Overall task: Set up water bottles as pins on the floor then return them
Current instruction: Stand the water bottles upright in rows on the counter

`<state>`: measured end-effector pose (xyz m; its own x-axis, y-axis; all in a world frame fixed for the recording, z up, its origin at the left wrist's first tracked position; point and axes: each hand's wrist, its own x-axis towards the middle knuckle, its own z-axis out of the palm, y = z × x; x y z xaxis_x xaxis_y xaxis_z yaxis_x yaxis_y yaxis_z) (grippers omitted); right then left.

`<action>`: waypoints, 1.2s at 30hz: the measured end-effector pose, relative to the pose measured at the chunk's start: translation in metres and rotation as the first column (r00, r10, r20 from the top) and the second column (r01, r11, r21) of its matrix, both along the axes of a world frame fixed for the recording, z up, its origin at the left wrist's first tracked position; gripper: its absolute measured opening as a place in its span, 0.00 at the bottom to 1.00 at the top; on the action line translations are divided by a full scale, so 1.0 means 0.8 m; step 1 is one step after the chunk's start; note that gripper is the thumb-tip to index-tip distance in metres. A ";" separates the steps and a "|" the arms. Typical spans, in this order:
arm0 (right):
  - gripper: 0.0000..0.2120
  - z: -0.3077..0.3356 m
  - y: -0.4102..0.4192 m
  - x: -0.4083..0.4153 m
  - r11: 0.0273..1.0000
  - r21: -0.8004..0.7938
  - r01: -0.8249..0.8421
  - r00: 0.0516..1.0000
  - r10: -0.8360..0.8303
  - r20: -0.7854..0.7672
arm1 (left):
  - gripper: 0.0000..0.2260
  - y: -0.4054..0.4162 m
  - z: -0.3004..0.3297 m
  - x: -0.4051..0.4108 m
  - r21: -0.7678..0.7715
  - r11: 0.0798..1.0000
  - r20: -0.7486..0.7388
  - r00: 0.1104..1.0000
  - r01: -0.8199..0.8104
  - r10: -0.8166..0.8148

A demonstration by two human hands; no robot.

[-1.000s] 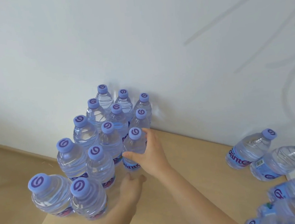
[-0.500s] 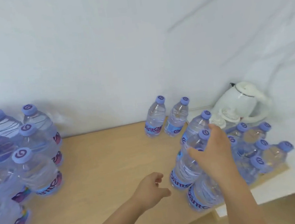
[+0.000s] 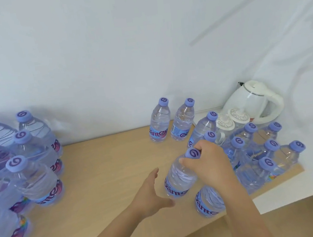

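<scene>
Clear water bottles with purple caps stand on a light wooden shelf (image 3: 106, 164). My right hand (image 3: 208, 163) grips the neck of one upright bottle (image 3: 178, 178) just below its cap. My left hand (image 3: 151, 193) is open beside that bottle's base, its thumb near the label. Another bottle (image 3: 209, 202) stands at the shelf's front edge under my right forearm. A packed group of bottles (image 3: 20, 170) fills the left side. Two single bottles (image 3: 160, 121) stand by the wall, and a wrapped pack of bottles (image 3: 264, 156) sits at the right.
A white electric kettle (image 3: 254, 102) and two white lidded cups (image 3: 230, 119) stand at the back right against the white wall. The shelf's front edge runs just below my forearms, and wooden floor (image 3: 306, 218) shows beyond it at the bottom right.
The view swung right from the left bottle group to the right group. My right hand took a bottle by its neck and shifted it slightly toward me; my left hand opened beside it.
</scene>
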<state>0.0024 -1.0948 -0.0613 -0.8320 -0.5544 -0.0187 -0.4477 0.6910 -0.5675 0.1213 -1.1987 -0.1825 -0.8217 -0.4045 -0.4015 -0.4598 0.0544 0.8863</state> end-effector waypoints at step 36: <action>0.17 -0.095 -0.226 0.244 0.604 -0.317 -0.731 0.580 0.795 0.177 | 0.27 -0.043 -0.039 0.236 0.282 0.372 0.035 0.397 -0.884 0.917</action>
<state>0.1978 -1.2755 -0.1371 -0.0705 -0.9974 0.0111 -0.5612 0.0305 -0.8271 0.3098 -1.2330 -0.2138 -0.0673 -0.8465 -0.5281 -0.0132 -0.5284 0.8489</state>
